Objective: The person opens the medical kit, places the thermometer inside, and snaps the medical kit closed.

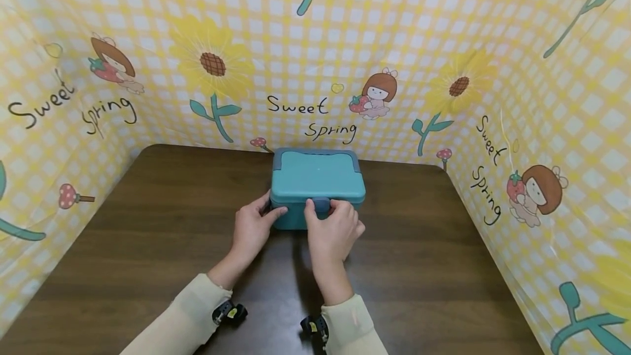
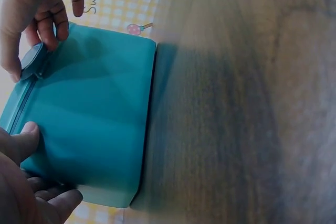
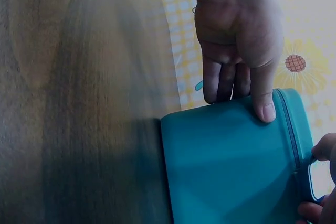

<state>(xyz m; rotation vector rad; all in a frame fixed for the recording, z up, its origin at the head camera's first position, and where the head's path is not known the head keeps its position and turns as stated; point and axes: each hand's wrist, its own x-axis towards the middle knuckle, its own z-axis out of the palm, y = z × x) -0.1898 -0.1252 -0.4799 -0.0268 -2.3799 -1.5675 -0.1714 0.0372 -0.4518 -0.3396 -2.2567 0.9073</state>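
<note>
A teal lunch box [image 1: 317, 175] with a closed lid and a blue-grey handle [image 1: 315, 152] stands at the far side of the table. My left hand [image 1: 250, 228] holds its left front corner, thumb on the front face and the other fingers along the side [image 3: 231, 150]. At the middle of the front, my right hand [image 1: 334, 234] pinches the dark blue latch [image 1: 322, 205] between thumb and fingers. From the left wrist, the latch [image 2: 32, 61] is seen tilted outward from the box front [image 2: 94, 114]. The inside of the box is hidden under the lid.
The dark brown wooden table [image 1: 172, 207] extends to both sides and in front of the box. A yellow checked cloth [image 1: 296, 59] with flowers and lettering rises behind it and along both sides. Small black cameras [image 1: 229, 312] are worn at both wrists.
</note>
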